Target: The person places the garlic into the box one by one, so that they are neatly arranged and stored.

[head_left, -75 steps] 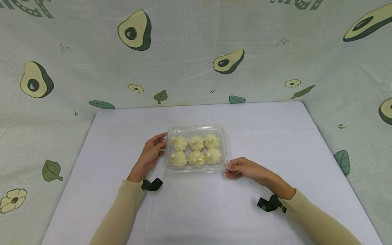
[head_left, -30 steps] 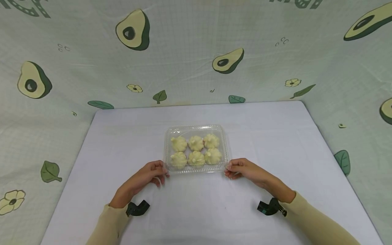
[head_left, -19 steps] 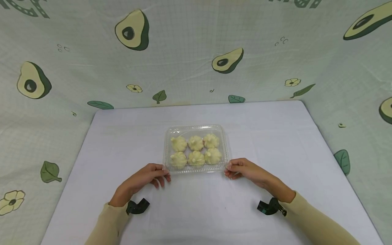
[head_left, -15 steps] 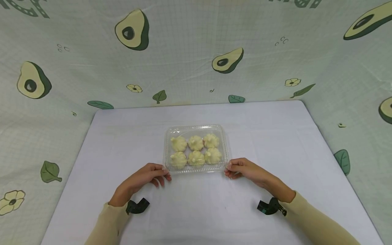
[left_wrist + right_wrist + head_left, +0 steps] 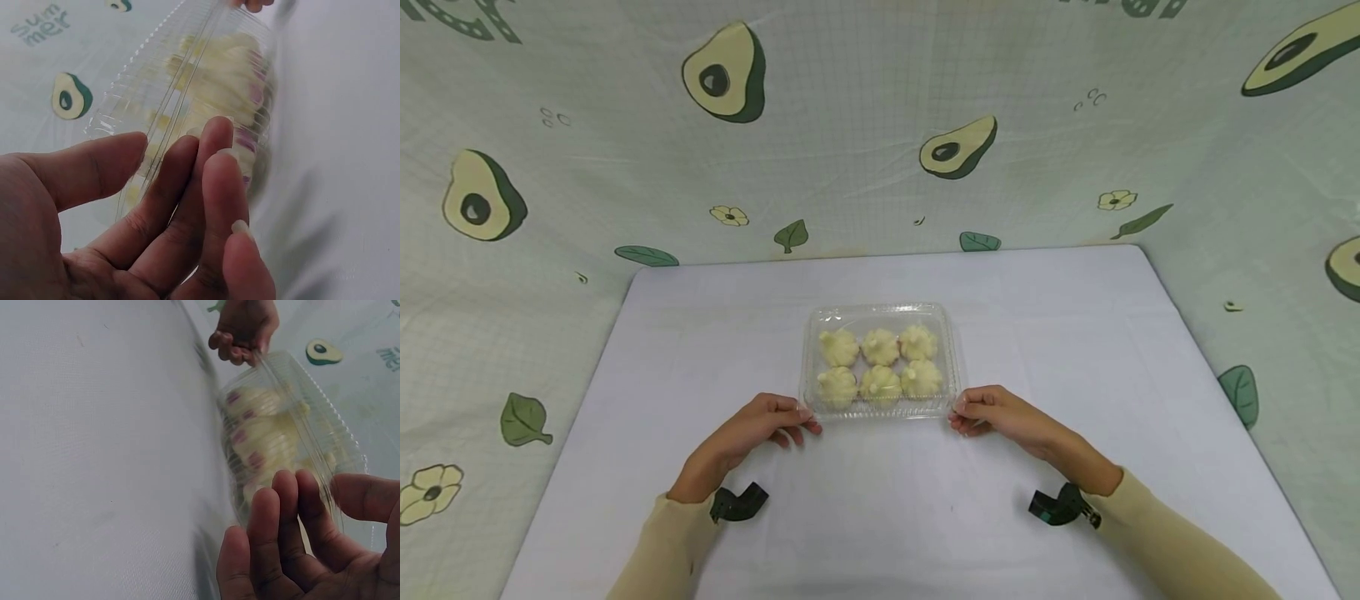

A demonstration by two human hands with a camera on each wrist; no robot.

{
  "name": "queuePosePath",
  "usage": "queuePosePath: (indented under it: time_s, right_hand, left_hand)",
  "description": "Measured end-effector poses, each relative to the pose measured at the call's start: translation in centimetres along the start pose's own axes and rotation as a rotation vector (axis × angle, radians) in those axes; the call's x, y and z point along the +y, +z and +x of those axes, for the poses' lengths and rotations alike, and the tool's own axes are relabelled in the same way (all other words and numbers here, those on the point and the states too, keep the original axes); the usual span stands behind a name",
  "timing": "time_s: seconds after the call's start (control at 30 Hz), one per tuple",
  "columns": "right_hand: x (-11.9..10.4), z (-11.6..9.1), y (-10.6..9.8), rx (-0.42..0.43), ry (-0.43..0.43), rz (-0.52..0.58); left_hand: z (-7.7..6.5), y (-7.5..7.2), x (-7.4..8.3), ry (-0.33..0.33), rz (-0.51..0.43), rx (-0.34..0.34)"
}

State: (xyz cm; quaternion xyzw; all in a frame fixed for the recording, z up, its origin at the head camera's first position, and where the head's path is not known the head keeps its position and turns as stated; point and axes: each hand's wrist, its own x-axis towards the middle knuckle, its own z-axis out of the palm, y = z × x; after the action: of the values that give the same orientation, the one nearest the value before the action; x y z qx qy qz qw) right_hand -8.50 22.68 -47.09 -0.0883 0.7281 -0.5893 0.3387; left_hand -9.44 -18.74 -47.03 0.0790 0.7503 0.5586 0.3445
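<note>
A clear plastic clamshell container (image 5: 880,317) sits in the middle of the table in the head view, holding several pale yellow garlic bulbs (image 5: 881,385) in two rows. My left hand (image 5: 762,423) pinches the rim at its near left corner. At the near right corner my right hand (image 5: 996,412) pinches the same rim between thumb and forefinger. The left wrist view shows the thumb (image 5: 100,167) on one side of the rim and the fingers on the other. Purple patches mark the garlic (image 5: 259,431) in the right wrist view.
A white cloth covers the table (image 5: 880,517). Behind and beside it hangs a pale green backdrop (image 5: 842,167) printed with avocados, leaves and flowers. Black wrist cameras (image 5: 739,502) stick out at both cuffs.
My left hand has come down from the container's left side to its near left corner and now pinches it. The container has shifted slightly upward in the head view. My right hand has hardly moved.
</note>
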Motion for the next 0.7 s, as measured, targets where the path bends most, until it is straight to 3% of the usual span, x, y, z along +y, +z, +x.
queuePosePath:
  time_s: [0.7]
  right_hand:
    - [-0.06,0.01,0.05,0.026,-0.006,0.001]
  left_hand:
    - [0.19,0.4,0.11,0.021,0.001,0.029]
